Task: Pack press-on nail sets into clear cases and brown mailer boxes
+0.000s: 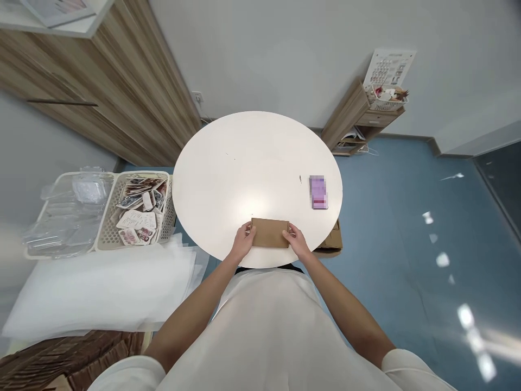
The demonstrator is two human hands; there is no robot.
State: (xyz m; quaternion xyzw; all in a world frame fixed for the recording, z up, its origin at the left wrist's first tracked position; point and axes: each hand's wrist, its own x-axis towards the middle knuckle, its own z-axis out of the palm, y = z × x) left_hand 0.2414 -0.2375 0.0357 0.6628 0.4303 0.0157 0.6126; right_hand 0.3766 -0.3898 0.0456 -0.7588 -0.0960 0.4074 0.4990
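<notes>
A flat brown cardboard box (270, 233) lies at the near edge of the round white table (252, 157), its long side running left to right. My left hand (243, 240) grips the box's left end, thumb on top. At the right end, my right hand (296, 239) holds it the same way, with the thumb over the top edge. A blurred purple rectangular item (318, 192) lies on the table's right side, apart from both hands.
Left of the table stand a basket of printed cards (103, 239) and a basket of clear plastic packs (61, 176). White sheets (101, 288) are stacked nearer me. An open carton (334, 239) sits below the table's right edge. A wooden shelf unit (345, 111) stands at the back right.
</notes>
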